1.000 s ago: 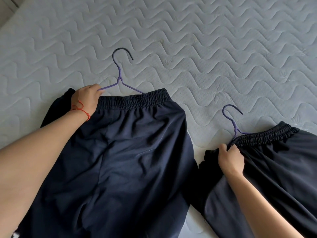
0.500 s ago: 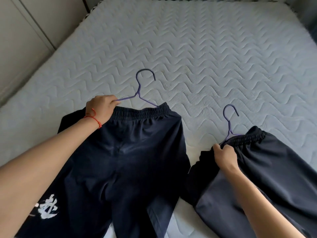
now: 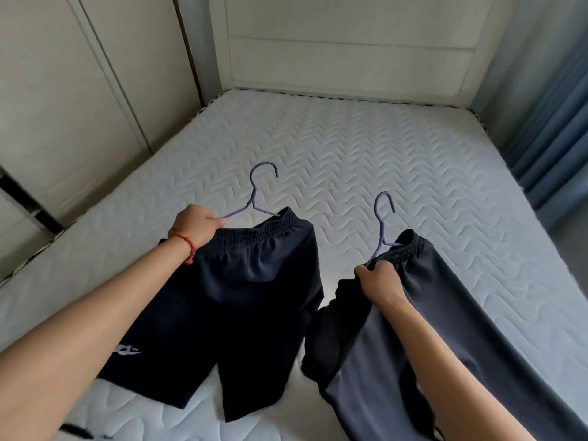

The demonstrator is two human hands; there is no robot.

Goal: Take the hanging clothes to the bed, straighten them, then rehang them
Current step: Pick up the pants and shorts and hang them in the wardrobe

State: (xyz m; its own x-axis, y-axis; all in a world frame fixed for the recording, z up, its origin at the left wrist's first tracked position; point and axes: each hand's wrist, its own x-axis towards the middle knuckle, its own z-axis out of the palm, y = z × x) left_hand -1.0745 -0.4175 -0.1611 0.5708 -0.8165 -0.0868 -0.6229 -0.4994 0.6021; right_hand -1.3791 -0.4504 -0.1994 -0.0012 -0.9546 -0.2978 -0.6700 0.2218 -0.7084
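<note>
Dark navy shorts [image 3: 241,300] with a white logo on one leg hang from a purple hanger [image 3: 254,202]. My left hand [image 3: 195,229], with a red bead bracelet on its wrist, grips that hanger's left arm together with the waistband corner. Dark grey trousers [image 3: 413,329] hang from a second purple hanger [image 3: 381,224] to the right. My right hand [image 3: 378,283] is closed on that hanger's left arm and the waistband. Both garments are raised at the waist, and their legs trail on the white quilted mattress [image 3: 381,160].
A white padded headboard [image 3: 350,55] stands at the far end of the bed. Pale wardrobe doors [image 3: 79,90] run along the left side. Blue curtains [image 3: 547,106] hang on the right.
Both hands have lifted the hangers and waistbands off the mattress and drawn them toward me. The view has tilted up, so the headboard, wardrobe and curtains show.
</note>
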